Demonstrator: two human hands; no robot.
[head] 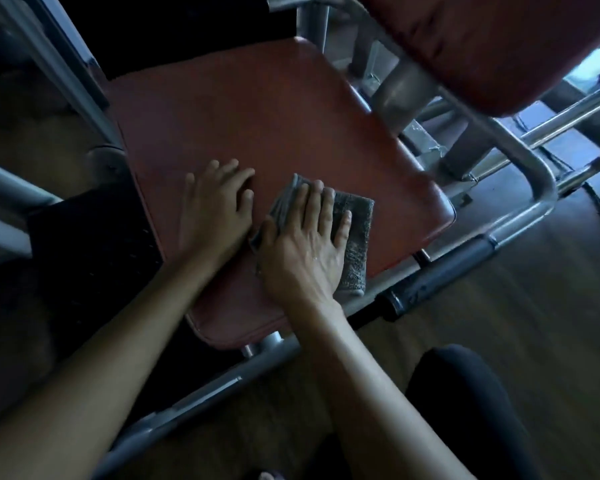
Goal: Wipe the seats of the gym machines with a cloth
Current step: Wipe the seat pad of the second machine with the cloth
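Observation:
A reddish-brown padded seat of a gym machine fills the middle of the view. A folded grey cloth lies on the seat's near right part. My right hand presses flat on the cloth, fingers spread over it. Just to its left, my left hand rests flat on the bare seat, fingers apart, holding nothing. Most of the cloth is hidden under my right hand.
A second reddish pad hangs at the upper right. Grey metal frame tubes run around the seat, with a dark handle grip just right of it. Wooden floor lies below; my dark-clothed knee is at the lower right.

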